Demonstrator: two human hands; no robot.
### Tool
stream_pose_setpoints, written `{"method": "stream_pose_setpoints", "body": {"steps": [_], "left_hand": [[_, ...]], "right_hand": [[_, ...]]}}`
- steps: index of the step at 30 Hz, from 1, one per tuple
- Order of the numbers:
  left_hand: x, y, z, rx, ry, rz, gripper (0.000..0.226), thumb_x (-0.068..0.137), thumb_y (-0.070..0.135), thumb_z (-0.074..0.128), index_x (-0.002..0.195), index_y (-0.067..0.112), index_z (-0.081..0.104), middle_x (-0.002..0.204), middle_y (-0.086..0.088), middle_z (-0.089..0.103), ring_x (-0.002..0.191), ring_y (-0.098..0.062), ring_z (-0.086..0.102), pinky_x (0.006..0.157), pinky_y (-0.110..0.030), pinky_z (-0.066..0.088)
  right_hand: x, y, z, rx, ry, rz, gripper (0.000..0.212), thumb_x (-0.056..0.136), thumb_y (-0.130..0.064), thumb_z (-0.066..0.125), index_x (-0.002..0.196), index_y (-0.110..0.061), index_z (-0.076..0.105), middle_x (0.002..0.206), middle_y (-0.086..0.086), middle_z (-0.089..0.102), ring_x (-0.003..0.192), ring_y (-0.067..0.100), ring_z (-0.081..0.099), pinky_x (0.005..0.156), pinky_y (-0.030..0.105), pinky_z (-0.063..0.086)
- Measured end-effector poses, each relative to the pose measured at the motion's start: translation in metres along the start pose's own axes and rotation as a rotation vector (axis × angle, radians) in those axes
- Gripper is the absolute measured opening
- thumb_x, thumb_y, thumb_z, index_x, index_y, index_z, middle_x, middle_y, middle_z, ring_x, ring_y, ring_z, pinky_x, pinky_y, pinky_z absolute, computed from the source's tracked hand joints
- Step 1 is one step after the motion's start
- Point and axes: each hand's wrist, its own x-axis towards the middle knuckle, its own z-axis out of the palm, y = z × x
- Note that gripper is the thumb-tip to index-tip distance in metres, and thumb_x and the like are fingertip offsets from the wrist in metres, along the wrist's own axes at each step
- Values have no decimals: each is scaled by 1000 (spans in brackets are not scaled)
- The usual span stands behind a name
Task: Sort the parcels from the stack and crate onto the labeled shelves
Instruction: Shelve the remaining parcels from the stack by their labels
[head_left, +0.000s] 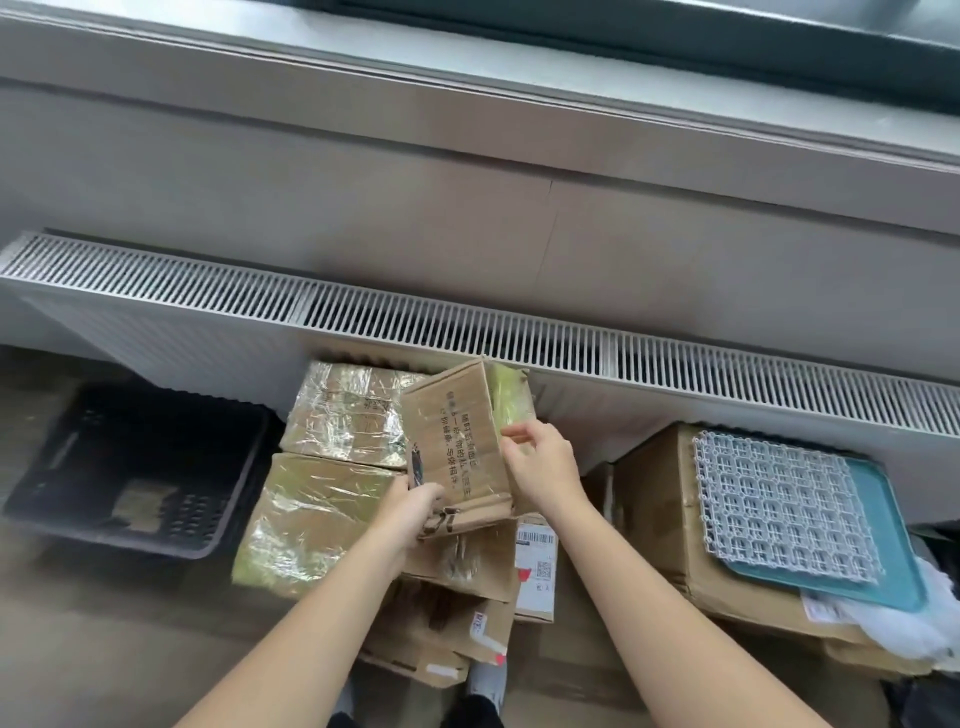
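Observation:
A brown cardboard parcel (457, 441) with printed black text is tilted above the stack of parcels (447, 587) on the floor. My left hand (410, 514) grips its near lower corner. My right hand (540, 462) holds its right edge, fingers curled over it. Two tape-wrapped parcels lie to the left: one at the back (343, 410), one nearer (306, 519). A black plastic crate (135, 467) stands on the floor at the left, with one small flat item inside.
A white radiator (467, 332) runs along the wall under a window sill. At the right a large carton (670, 514) carries a white plastic grid (779, 499) and a teal tray (883, 540). My shoes show at the bottom.

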Motion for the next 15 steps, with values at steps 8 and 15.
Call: {"method": "stream_pose_setpoints", "body": {"steps": [8, 15], "left_hand": [[-10, 12, -3, 197, 148, 256, 50, 101, 30, 40, 148, 16, 37, 149, -6, 42, 130, -25, 46, 104, -40, 41], [-17, 7, -32, 36, 200, 265, 10, 100, 19, 46, 95, 10, 47, 75, 3, 50, 62, -12, 46, 52, -27, 36]], "right_hand": [[-4, -13, 26, 30, -129, 129, 114, 70, -55, 80, 155, -18, 13, 158, 2, 27, 142, 25, 34, 113, 45, 37], [-6, -34, 37, 45, 16, -1, 24, 93, -34, 64, 106, -15, 58, 102, -4, 61, 95, 15, 57, 78, 28, 46]]}}
